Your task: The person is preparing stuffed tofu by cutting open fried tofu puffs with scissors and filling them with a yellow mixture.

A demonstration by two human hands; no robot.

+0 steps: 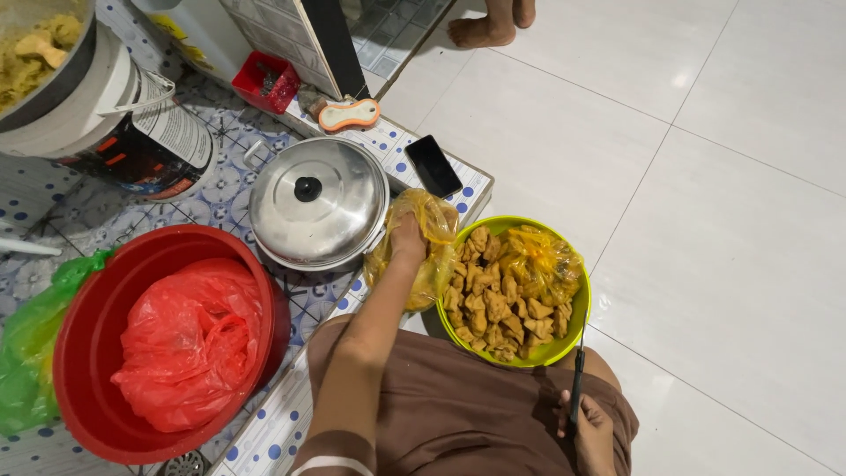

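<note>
I have my left hand (407, 236) pushed into a yellow bag (421, 251), fingers closed on the thin plastic from inside; the bag sits just left of the green bowl (564, 345), touching its rim. I judge the bag light, limp and probably greasy, so it would slip and tear if pulled hard; a bunched hold at the mouth looks safest. My right hand (589, 432) is below the bowl, near my lap, wrapped round the dark handle of a thin tool (577, 379) whose tip points up toward the bowl's rim.

The bowl is heaped with brown fried pieces (493, 304), likely crisp and easily crushed, and a second crumpled yellow bag (542, 264) lies on top of them. Left of the bowl stands a steel pot (317, 203) with its lid on, contents hidden. Further left a red basin (88, 353) holds a crumpled red bag (189, 339). A black phone (433, 166) lies above the bowl on the tiled ledge.
</note>
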